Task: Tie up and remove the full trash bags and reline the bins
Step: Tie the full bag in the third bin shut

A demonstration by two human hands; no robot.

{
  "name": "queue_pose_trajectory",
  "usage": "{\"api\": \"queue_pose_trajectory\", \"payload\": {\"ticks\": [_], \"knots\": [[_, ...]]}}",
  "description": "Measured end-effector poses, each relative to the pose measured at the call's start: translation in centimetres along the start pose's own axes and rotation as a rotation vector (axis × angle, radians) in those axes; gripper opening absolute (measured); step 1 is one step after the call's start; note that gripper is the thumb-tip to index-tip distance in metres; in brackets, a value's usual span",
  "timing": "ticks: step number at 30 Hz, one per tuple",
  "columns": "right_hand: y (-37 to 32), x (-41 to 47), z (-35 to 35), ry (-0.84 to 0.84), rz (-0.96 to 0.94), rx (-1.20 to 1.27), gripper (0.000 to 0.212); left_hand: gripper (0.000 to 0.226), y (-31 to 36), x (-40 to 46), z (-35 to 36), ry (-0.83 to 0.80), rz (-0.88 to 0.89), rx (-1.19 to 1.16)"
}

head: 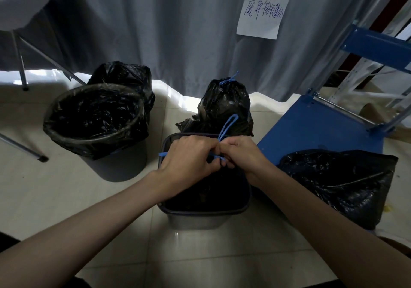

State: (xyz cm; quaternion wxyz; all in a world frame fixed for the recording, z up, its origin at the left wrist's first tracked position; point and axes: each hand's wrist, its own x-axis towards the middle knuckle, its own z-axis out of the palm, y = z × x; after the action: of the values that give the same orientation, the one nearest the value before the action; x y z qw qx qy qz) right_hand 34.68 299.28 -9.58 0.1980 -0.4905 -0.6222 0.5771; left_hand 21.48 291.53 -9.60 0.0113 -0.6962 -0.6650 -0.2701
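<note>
Both hands, left [189,154] and right [241,154], are pinching the blue drawstring [226,126] in their fingers, knotting the bag [206,190] inside the square bin [203,214] on the floor, one tied bag [224,105] out, round bin [93,118] relined.

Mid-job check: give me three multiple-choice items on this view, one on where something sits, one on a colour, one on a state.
1. Where is the tied black trash bag with the knotted top?
A. behind the rectangular grey bin
B. inside the round grey bin
C. on the blue metal platform

2. What colour is the drawstring cord?
A. red
B. blue
C. white

3. What are the left hand and right hand doing?
A. hanging idle
B. lifting the round bin
C. gripping the cord

Answers: 1 A, it stands on the floor beyond that bin. 2 B, the loop shows blue. 3 C, both hands curl round the cord over the bin.
</note>
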Motion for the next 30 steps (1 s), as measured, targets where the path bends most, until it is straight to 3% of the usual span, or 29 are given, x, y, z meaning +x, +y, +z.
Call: {"api": "queue_pose_trajectory", "payload": {"ticks": [4,7,11,15,19,22,25,30], "knots": [[-0.1,0.1,0.2,0.011,-0.096,0.049,0.023,0.014,-0.5,0.7,-0.4,-0.141,-0.17,-0.19],[-0.6,0.1,0.1,0.002,-0.135,0.118,0.016,0.014,-1.3,1.2,-0.5,-0.266,-0.321,-0.477],[-0.6,-0.3,-0.3,-0.094,-0.272,-0.042,0.028,0.012,-1.9,1.4,-1.3,-0.417,-0.573,-0.859],[-0.1,-0.4,-0.4,-0.092,-0.281,-0.024,0.037,0.014,-2.2,1.5,-1.4,-0.485,-0.686,-0.879],[0.8,0.1,-0.9,0.238,-0.226,-0.055,0.036,0.015,-2.5,1.5,-1.5,-0.482,-0.753,-0.873],[0.8,-0.2,-0.8,0.297,-0.34,-0.069,0.019,0.015,-2.5,1.4,-1.6,-0.439,-0.758,-0.851],[0.4,-1.2,0.1,0.281,-0.449,-0.208,0.027,0.014,-2.3,1.5,-1.5,-0.409,-0.765,-0.846],[0.2,-1.7,0.7,0.515,-0.54,-0.121,0.027,0.013,-2.4,1.5,-1.5,-0.403,-0.792,-0.833]]}}
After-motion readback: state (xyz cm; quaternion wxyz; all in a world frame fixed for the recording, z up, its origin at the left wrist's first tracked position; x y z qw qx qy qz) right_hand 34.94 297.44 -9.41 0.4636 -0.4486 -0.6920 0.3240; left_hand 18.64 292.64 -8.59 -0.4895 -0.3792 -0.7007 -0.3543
